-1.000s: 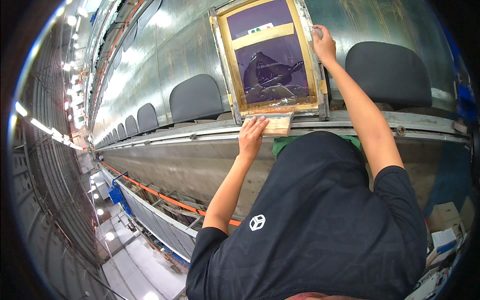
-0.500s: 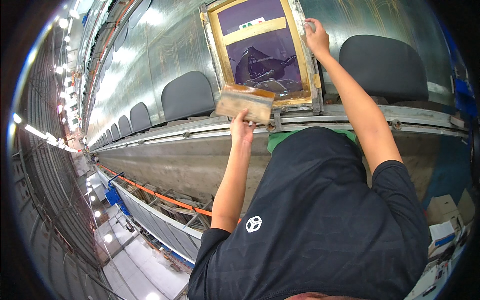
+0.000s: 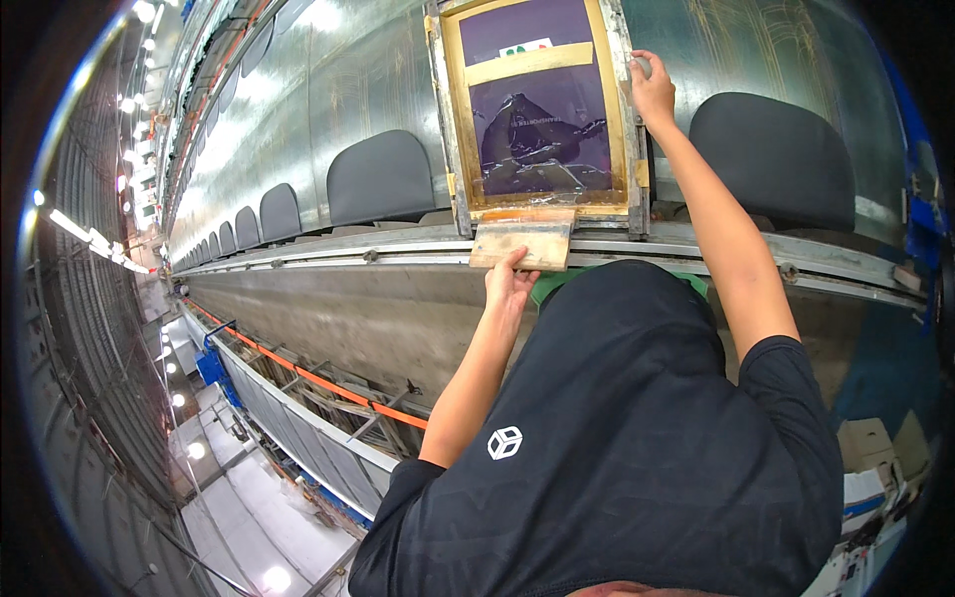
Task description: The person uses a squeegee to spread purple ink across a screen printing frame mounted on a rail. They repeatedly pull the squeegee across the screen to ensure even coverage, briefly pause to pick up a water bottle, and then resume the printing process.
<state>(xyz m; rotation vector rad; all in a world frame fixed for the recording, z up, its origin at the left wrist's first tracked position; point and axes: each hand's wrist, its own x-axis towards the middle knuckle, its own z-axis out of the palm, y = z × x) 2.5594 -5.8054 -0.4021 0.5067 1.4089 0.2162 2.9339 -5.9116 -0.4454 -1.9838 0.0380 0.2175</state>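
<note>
In my left hand (image 3: 510, 282) is a squeegee with a wooden handle (image 3: 519, 246) and an amber blade. My fingers pinch its near edge, and its blade side lies over the near end of a screen printing frame (image 3: 463, 179). The frame's mesh is purple, bordered with yellowish tape, with a band of tape (image 3: 527, 63) across its far part. A glossy dark pool of ink (image 3: 532, 129) spreads over the middle of the mesh. My right hand (image 3: 652, 92) is closed at the frame's right rail, fingers curled on its outer edge.
Dark grey rounded pads (image 3: 771, 154) line the long metal table (image 3: 298, 129) on both sides of the frame. A metal rail (image 3: 398, 249) runs along its near edge. Cartons (image 3: 865, 448) stand at lower right. Another long rack with an orange bar (image 3: 328, 383) is at left.
My left hand has brought the squeegee toward me and to the right, from the frame's near left corner to its near end. My right hand stays at the right rail. The view has shifted slightly.
</note>
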